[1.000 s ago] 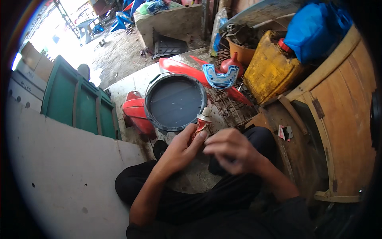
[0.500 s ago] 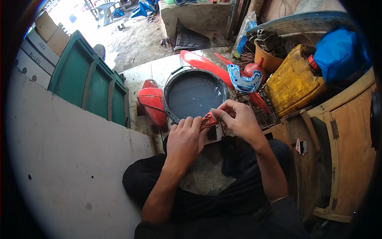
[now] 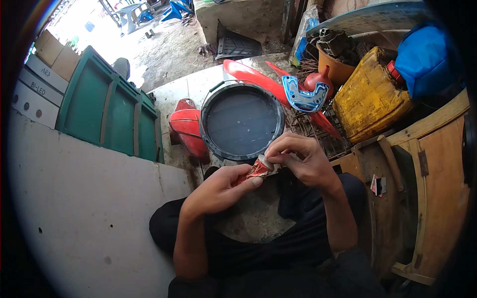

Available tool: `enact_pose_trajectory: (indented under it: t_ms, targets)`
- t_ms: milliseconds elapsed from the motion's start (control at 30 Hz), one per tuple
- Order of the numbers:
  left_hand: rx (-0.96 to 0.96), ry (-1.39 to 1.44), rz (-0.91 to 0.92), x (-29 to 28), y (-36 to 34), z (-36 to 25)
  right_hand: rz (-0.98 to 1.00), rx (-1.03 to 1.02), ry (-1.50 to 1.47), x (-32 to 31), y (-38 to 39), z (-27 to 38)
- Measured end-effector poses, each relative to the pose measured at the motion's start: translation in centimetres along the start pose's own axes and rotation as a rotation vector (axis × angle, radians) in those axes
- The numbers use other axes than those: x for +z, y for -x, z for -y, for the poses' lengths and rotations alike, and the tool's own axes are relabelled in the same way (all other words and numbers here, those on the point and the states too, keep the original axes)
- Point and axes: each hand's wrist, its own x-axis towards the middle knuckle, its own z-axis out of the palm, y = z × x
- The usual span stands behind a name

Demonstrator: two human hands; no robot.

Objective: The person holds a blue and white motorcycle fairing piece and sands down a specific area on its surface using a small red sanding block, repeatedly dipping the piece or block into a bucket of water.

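My left hand [image 3: 218, 188] is wrapped round a crumpled red tube [image 3: 252, 172] with a whitish top, its thumb along the tube's side. The fingers of my right hand [image 3: 305, 159] pinch at that top. Just beyond my hands sits a black bucket [image 3: 241, 87] of dark liquid with a handle. A red plastic fairing [image 3: 188, 126] lies left of it; a long red body panel [image 3: 248, 77] and a blue-and-white patterned part [image 3: 308, 104] lie behind and to the right.
A green panel [image 3: 84, 94] leans beyond a white ledge [image 3: 89, 198] on my left. At right are a yellow jerrycan [image 3: 367, 99], a blue bag [image 3: 422, 62], an orange container [image 3: 338, 69] and a wooden cabinet [image 3: 437, 188]. A concrete block [image 3: 238, 15] stands at the back.
My right hand has risen from below the tube to its top. My left hand, back upward half a second ago, has turned thumb-up. The view has shifted slightly.
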Motion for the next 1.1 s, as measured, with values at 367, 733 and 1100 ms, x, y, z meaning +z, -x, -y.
enact_pose_trajectory:
  t_ms: [367, 733, 1100]
  targets:
    - [0.306, -0.412, -0.388, 1.7, -0.3, 1.7, 0.032, 0.203, 0.094, 0.2, 0.2, -0.3]
    - [0.254, -0.295, -0.288, 1.9, -0.1, 0.7, 0.042, 0.250, 0.126, -0.1, 0.4, 0.7]
    - [0.193, -0.232, -0.202, 2.2, -0.3, -0.4, -0.166, 0.057, 0.249, -3.9, 1.7, 2.1]
